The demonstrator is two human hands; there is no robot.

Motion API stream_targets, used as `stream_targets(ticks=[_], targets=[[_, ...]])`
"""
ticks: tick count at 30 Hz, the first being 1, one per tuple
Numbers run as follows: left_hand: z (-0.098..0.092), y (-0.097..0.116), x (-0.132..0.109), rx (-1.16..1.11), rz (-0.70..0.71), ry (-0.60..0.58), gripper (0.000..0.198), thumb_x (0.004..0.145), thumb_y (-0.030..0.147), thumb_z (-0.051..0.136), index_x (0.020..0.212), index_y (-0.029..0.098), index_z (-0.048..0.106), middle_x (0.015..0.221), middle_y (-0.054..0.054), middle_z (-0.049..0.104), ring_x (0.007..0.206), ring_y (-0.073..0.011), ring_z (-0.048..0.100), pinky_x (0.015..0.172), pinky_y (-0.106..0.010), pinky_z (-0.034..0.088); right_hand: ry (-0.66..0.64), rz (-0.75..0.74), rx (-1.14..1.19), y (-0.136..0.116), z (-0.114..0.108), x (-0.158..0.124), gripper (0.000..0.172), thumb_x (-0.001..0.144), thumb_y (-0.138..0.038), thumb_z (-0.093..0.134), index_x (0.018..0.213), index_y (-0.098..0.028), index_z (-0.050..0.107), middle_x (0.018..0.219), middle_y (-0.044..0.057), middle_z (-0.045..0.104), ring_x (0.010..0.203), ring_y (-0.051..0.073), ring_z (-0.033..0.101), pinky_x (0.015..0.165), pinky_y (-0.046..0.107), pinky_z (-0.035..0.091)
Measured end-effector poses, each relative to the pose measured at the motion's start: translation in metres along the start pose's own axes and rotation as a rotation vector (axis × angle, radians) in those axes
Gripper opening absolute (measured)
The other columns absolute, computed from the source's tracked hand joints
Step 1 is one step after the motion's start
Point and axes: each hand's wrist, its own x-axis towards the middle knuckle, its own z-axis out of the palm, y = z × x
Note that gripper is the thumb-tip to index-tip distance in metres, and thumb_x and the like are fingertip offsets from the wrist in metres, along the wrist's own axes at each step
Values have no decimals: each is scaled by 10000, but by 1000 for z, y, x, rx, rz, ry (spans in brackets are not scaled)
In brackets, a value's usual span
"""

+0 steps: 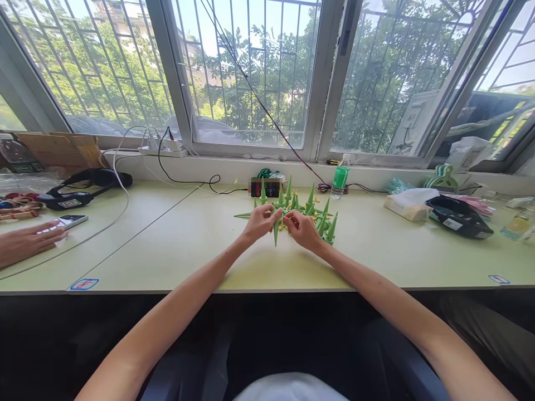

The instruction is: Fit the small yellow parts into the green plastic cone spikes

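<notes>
Both my hands meet over the table in the middle of the view. My left hand (263, 220) is closed, its thumb and fingers pinching a green cone-shaped piece (276, 234) whose point hangs downward. Close beside it, my right hand (303, 227) is also closed, with the fingertips pinched together near the same piece; what they hold is too small to make out. Behind and to the right of my hands stand several green cone pieces (331, 229), most of them point up. Small yellow pieces show among them, partly hidden by my hands.
A water bottle (340, 177) and a dark box (266, 187) stand behind the cones. At right are a tissue box (409, 205) and a black strapped device (458, 216). Another person's hand (29, 245) rests by a phone (62, 224) at left. A white cable (121, 214) crosses the table.
</notes>
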Motion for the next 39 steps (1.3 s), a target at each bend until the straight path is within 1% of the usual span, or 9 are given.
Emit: stream_targets(ticks=[5,9,11,16,18,21,26,34,39], targets=[[0,3,-2,8,2,-18,344,794,496,694,744,167,605,503,33,505,413,-103,512,387,-210,318,4,8,-43,1,0,0,476,979,-575,391,725,-194,522,540,-27,507,495,109,420,540,246,315],[0,3,-2,1,9,-27,344,785,494,703,743,165,610,553,20,548,421,-99,517,391,-218,330,8,21,-61,2,1,1,541,989,-592,343,666,-190,508,522,-13,514,517,117,460,566,249,334],[0,2,-1,3,8,-20,345,785,495,700,732,166,607,531,26,530,411,-99,508,392,-220,329,14,26,-55,2,1,1,525,986,-590,357,681,-191,509,526,-15,521,510,116,460,562,247,330],[0,-1,0,-1,-11,0,360,805,511,673,728,167,597,501,32,516,399,-97,494,396,-218,336,-1,7,-25,1,0,0,377,958,-541,469,856,-191,566,530,-47,507,468,105,407,533,240,305],[0,0,-1,3,-16,-3,364,811,513,666,726,167,593,501,32,513,404,-97,497,390,-213,327,-7,0,-16,1,0,0,362,960,-521,467,845,-191,560,539,-45,507,478,104,405,540,239,311],[0,3,-2,13,-15,0,362,797,507,682,716,167,588,495,35,494,408,-99,496,380,-209,314,-7,-2,-23,1,0,0,394,967,-522,441,770,-193,529,548,-41,489,493,102,386,541,240,307],[-1,5,-2,10,-10,-22,341,801,497,679,740,171,602,493,38,483,410,-101,489,385,-213,330,-9,-19,-77,3,1,1,473,986,-532,382,666,-197,475,526,-40,429,495,100,337,535,249,274],[0,1,-2,-9,7,-37,345,813,506,663,741,173,607,478,41,456,413,-97,468,386,-214,331,-20,-27,-111,3,1,1,556,997,-581,318,626,-194,465,546,-12,487,501,103,405,544,249,284],[0,1,-2,-31,-6,-43,335,799,497,688,748,175,609,487,38,474,429,-103,496,391,-210,339,-2,-22,-95,2,0,0,552,998,-578,321,630,-194,467,542,-17,481,504,104,408,555,248,297]])
